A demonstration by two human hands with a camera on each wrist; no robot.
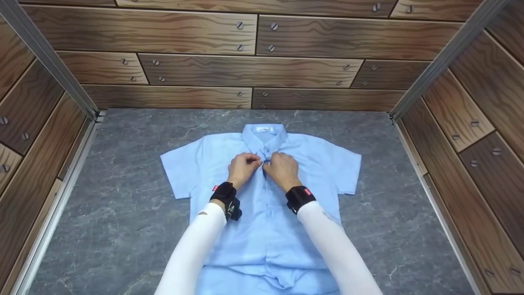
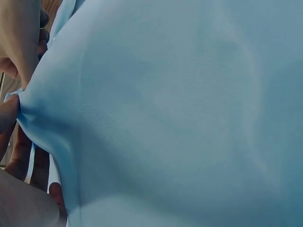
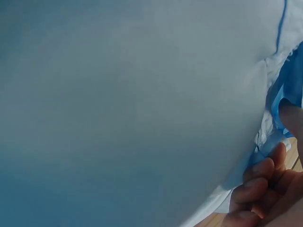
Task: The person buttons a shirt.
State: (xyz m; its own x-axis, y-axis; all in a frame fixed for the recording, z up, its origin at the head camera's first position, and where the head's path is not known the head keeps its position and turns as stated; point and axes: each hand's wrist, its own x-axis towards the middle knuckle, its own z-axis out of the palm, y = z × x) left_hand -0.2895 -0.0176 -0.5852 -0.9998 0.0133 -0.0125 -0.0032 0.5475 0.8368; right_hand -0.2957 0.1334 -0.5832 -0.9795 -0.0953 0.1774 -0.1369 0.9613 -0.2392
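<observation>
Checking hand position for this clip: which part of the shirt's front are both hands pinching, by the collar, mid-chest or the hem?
By the collar: the left hand and right hand pinch the shirt front just under the collar, far from the hem.

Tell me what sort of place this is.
Probably a staged recording booth, not a home: walls printed with cartoon wood planks and screws, metal corner frames, and a grey marble-look tabletop where both hands pinch a light blue shirt.

— What colour is the shirt [image 1: 266,213]?
— Light blue all over, plain, no stripes.
— And the table [image 1: 123,172]?
— Grey, with thin pale lines like marble.
— The walls [image 1: 245,69]?
— Brown wood boards with wavy lines. The sleeves [image 1: 192,250] are white, the wrist bands [image 1: 301,197] black with a little red tag.
</observation>
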